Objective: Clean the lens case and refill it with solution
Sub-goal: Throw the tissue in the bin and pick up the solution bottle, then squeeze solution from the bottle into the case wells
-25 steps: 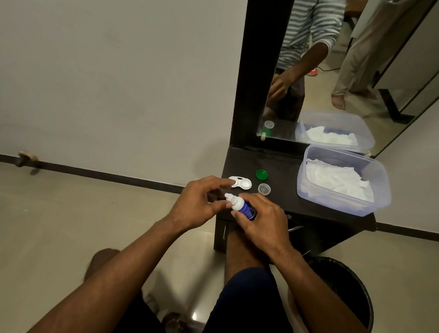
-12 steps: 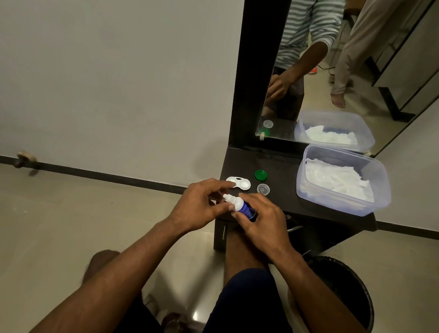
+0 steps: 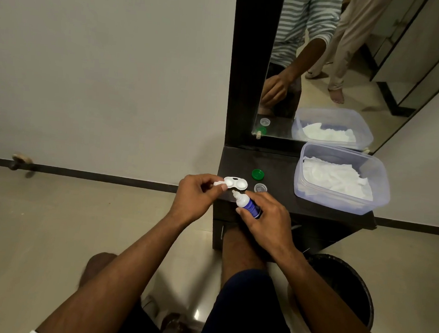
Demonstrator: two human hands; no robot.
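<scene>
A white lens case (image 3: pixel 236 183) with two open wells lies on the dark table (image 3: pixel 280 170) near its front left corner. My right hand (image 3: pixel 264 216) grips a small blue solution bottle (image 3: pixel 248 204) with its white nozzle bare and pointing up-left toward the case. My left hand (image 3: pixel 198 198) pinches the bottle's small white cap (image 3: pixel 219 184) just left of the case. A green case lid (image 3: pixel 258 173) and a clear case lid (image 3: pixel 260 188) lie on the table right of the case.
A clear plastic tub (image 3: pixel 340 200) holding white tissues stands at the table's right. A mirror (image 3: pixel 324 69) rises behind the table and reflects another person's legs. A black bin (image 3: pixel 347 287) stands on the floor under the table's right end.
My left hand has pulled the white cap off the bottle and moved it up and left. The nozzle is now bare. My right hand keeps the bottle in place.
</scene>
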